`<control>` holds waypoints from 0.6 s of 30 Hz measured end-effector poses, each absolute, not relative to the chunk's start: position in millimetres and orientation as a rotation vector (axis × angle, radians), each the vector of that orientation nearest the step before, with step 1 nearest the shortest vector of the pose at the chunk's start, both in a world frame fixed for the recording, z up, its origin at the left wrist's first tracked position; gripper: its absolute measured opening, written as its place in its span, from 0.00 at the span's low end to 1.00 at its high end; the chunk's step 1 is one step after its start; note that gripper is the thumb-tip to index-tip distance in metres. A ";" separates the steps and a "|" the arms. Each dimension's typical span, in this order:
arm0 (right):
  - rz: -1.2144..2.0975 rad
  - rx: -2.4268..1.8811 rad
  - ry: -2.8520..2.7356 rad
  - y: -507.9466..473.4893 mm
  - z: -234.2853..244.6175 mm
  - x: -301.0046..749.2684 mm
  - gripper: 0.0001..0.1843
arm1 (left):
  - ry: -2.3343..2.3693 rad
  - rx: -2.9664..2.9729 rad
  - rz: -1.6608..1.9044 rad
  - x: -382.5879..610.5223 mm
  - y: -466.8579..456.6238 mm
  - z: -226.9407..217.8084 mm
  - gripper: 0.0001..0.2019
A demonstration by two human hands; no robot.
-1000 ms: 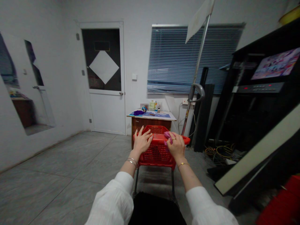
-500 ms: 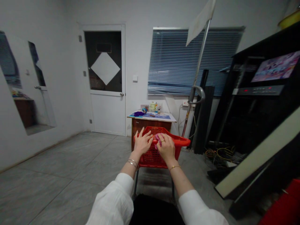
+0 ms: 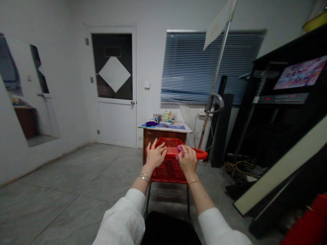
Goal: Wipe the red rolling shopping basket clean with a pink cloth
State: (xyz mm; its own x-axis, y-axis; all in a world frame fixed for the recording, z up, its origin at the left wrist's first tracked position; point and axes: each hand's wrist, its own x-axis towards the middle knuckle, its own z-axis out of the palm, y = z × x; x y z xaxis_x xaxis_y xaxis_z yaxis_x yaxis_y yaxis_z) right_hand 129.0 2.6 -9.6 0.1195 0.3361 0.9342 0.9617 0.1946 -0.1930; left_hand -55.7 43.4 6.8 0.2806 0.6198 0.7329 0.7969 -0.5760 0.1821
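A red plastic shopping cart [image 3: 170,170] stands right in front of me, its handle side facing me. My left hand [image 3: 155,156] lies on the left part of the red handle, fingers spread and stretched out over it. Closed round a pink cloth [image 3: 179,149], my right hand [image 3: 188,160] presses it against the handle right of the middle. Most of the cloth is hidden under the fingers. The bare red handle [image 3: 172,150] shows between the two hands.
Beyond the cart is a small brown desk [image 3: 150,134] bearing a purple cloth [image 3: 151,124] and small bottles. A metal pole [image 3: 217,71] leans to the right. Cables [image 3: 245,167] and a slanted pale board [image 3: 281,170] lie near a black rack. A white door [image 3: 116,122] stands behind.
My right hand has slid to the right along the handle with the pink cloth, baring more of the handle between my hands. The left hand stays in place.
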 end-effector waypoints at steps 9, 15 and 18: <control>-0.767 -1.398 -1.346 -1.5 -12.2 187.0 0.19 | -1.317 -2.344 -1.156 -60.1 42.9 7.8 0.17; -0.719 -1.453 -1.194 0.3 -12.9 182.4 0.19 | -1.324 -2.338 -1.172 -56.3 40.0 9.3 0.17; -0.728 -1.327 -1.406 1.6 -8.8 129.1 0.20 | -1.324 -2.339 -1.155 -56.2 39.8 9.6 0.16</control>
